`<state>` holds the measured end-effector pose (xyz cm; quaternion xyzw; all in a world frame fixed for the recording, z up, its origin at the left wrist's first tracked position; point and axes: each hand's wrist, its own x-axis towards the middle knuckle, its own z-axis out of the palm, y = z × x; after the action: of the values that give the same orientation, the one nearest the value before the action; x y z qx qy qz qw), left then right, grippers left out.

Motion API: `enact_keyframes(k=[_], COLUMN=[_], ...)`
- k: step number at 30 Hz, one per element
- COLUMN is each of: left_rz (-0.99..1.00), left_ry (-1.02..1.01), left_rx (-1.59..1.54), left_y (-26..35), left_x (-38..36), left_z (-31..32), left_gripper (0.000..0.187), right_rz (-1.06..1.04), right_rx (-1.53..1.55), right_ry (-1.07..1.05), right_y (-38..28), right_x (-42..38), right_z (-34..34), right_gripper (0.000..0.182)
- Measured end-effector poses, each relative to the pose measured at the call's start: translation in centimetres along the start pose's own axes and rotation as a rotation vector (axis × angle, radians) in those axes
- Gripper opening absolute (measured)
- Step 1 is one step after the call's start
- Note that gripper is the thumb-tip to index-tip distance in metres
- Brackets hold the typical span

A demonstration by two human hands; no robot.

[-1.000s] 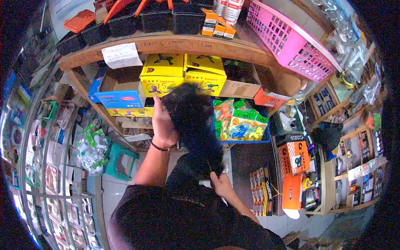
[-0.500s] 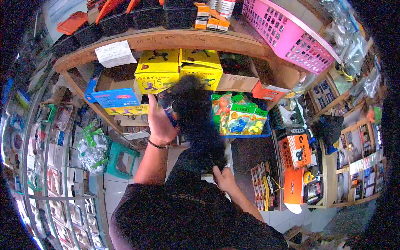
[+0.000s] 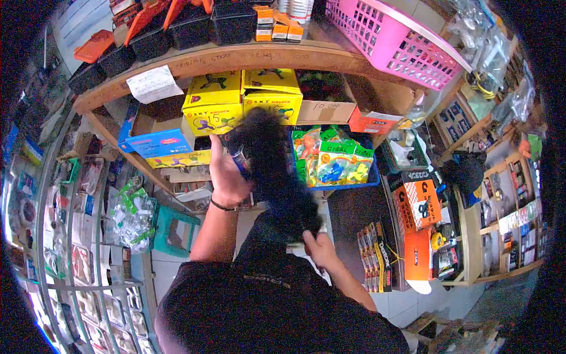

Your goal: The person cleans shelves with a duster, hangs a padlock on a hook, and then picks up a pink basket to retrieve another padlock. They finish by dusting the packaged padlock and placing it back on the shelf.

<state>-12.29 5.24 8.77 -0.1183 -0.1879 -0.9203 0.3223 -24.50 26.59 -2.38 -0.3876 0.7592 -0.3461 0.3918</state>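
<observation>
A black fluffy duster (image 3: 277,171), smeared by motion, slants up across the middle of the view. My right hand (image 3: 321,251) is closed round its lower end, where the handle is mostly hidden. To the left of the bristles, my left hand (image 3: 229,177) is raised with the thumb up and a dark bracelet at the wrist. It grips a dark packet (image 3: 240,158) with some blue on it, partly covered by the duster. The left fingers are largely hidden behind these. Yellow SKY bibcock boxes (image 3: 212,106) stand on the shelf just beyond.
A blue tray (image 3: 348,184) holds bagged colourful taps. An open blue carton (image 3: 159,143) stands left, a pink basket (image 3: 401,44) and black bins (image 3: 236,23) above. Orange boxes (image 3: 420,251) are stacked right. A green stool (image 3: 177,231) and glass-fronted shelves (image 3: 88,284) lie left.
The shelf and its boxes have shifted left in view. The duster's upper end has swung slightly left towards the packet. Both hands keep their hold.
</observation>
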Motion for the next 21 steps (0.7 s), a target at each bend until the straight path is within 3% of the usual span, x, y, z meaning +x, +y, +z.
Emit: enact_keyframes(k=[1, 2, 3, 5, 6, 7, 9, 10, 11, 13, 14, 15, 17, 18, 19, 20, 21], left_rz=[0.048, 0.058, 0.180, -0.071, -0.095, -0.070, -0.031, 0.143, 0.187, -0.079, -0.090, -0.049, 0.074, 0.103, 0.109, 0.016, -0.079], left_ry=[0.121, 0.124, 0.255, -0.119, -0.129, -0.096, -0.048, 0.275, 0.218, -0.002, -0.091, -0.094, 0.198, 0.160, 0.111, -0.008, -0.130], left_rx=[-0.078, 0.088, 0.251, 0.102, -0.047, 0.104, -0.170, 0.074, 0.119, 0.192, 0.105, 0.173, -0.014, -0.057, 0.145, 0.112, 0.078], left_y=[-0.3, -0.6, -0.9, -0.4, -0.5, -0.6, -0.6, -1.3, -1.5, -0.4, -0.2, -0.3, -1.1, -1.2, -0.8, -0.1, 0.3], left_x=[-0.1, 0.2, 0.5, 0.6, 0.9, -0.1, -0.2, 0.5, 0.3, -0.3, -0.1, -0.9, -0.4, -0.5, -0.9, -0.9, -0.6], left_z=[0.5, 0.7, 1.4, 0.0, 0.2, 0.6, 1.2, 1.6, 2.3, -1.3, -2.1, 0.9, 4.0, 3.8, 1.1, -0.8, -1.4], left_gripper=[0.071, 0.070, 0.070, 0.070, 0.071, 0.068, 0.066, 0.056, 0.058, 0.059, 0.063, 0.067, 0.069, 0.070, 0.069, 0.072, 0.075], right_rz=[0.001, -0.052, -0.107, -0.216, -0.159, -0.100, -0.018, -0.054, -0.093, -0.174, -0.098, -0.018, 0.071, -0.032, -0.137, -0.404, -0.407], right_rx=[0.003, -0.070, -0.141, -0.154, -0.065, 0.024, 0.011, -0.031, -0.071, -0.124, -0.003, 0.115, 0.112, -0.002, -0.114, -0.152, -0.152], right_ry=[0.001, -0.027, -0.051, -0.146, -0.096, -0.049, -0.003, -0.068, -0.133, -0.140, -0.124, -0.110, -0.059, -0.090, -0.122, -0.078, -0.079], right_y=[0.5, 0.4, 0.1, -0.4, -0.4, -0.4, -0.3, -0.7, -1.2, 0.4, -0.4, -0.9, -0.8, -0.2, 0.7, 2.4, 1.8], right_x=[-0.2, -0.5, -0.7, -1.1, -1.2, -1.3, -1.5, -2.1, -2.4, -1.8, -2.0, -2.1, -2.2, -2.2, -2.0, -1.3, -1.6], right_z=[0.2, 0.3, 0.3, -0.1, -0.2, -0.2, 0.1, 0.1, 0.2, 0.7, 0.3, 0.1, 0.3, 0.6, 1.1, 2.0, 1.5], right_gripper=[0.056, 0.057, 0.057, 0.057, 0.057, 0.056, 0.055, 0.054, 0.054, 0.053, 0.055, 0.056, 0.057, 0.057, 0.057, 0.056, 0.056])
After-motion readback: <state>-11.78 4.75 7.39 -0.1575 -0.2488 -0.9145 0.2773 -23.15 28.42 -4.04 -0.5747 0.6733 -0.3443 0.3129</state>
